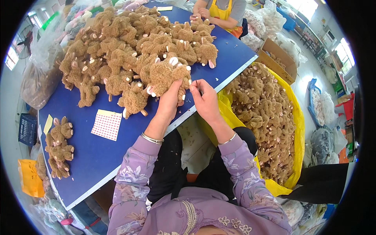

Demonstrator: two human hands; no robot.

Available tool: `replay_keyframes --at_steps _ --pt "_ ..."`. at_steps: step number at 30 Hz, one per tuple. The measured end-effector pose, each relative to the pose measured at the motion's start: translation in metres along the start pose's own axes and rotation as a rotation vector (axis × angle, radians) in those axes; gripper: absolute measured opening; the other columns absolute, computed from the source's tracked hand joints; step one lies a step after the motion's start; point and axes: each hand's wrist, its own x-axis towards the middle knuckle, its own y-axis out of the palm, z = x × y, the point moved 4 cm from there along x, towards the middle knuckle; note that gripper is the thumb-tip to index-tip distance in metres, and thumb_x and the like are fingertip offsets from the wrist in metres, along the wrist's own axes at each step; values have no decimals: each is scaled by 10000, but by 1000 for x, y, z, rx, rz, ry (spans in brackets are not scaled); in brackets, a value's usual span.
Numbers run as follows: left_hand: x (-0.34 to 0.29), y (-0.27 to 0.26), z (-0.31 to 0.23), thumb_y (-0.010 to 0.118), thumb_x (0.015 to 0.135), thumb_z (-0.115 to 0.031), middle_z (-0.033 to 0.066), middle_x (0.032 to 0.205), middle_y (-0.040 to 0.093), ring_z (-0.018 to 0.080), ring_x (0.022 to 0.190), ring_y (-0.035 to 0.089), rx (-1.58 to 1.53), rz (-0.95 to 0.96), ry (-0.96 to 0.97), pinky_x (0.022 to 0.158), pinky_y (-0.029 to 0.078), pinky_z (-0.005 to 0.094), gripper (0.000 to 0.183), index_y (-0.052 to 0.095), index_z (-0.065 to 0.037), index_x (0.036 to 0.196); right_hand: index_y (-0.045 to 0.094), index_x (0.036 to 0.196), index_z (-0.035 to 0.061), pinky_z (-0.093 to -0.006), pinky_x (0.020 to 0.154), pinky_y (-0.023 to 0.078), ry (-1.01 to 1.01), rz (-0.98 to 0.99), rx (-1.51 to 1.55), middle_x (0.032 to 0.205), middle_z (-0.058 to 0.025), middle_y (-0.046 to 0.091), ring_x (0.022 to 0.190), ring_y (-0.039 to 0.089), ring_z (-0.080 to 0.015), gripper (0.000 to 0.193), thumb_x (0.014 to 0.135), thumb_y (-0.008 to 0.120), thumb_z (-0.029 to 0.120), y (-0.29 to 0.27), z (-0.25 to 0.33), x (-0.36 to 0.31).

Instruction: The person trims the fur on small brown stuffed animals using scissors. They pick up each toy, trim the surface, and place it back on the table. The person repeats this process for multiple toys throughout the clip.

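Observation:
My left hand (pixel 168 102) grips a curly brown plush toy (pixel 161 75) with pale pink-and-white ears, held at the near edge of the blue table (pixel 92 166). Close beside it, my right hand (pixel 206 102) is closed with the fingertips pinched at the toy's white-tipped limb. Something small and dark shows between those fingers, too hidden to name. A large heap of similar brown plush toys (pixel 117 47) spreads behind and left of the held one. Some of them lie limp.
Right of my legs, a yellow bag (pixel 300 141) is full of brown plush pieces (pixel 262 113). A cardboard box (pixel 278 60) stands beyond it. A sheet of red-marked labels (pixel 106 125) and several plush toys (pixel 60 147) lie at left. A co-worker in a yellow apron (pixel 219 13) works across the table.

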Motion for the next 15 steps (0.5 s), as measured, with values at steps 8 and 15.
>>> replay_keyframes --at_steps 8,15 --pt "2 -2 2 562 915 -288 -42 731 524 50 549 424 -18 1 17 439 289 218 171 591 -122 944 583 887 -2 -276 568 446 127 50 -9 778 -71 610 630 545 -127 113 836 660 63 0 16 0" --pt "-2 4 1 554 919 -299 -41 719 532 59 546 440 73 -2 66 446 321 216 199 597 -108 956 583 854 11 -270 540 426 -30 -39 -103 759 -45 601 597 514 -111 123 815 684 69 0 8 1"
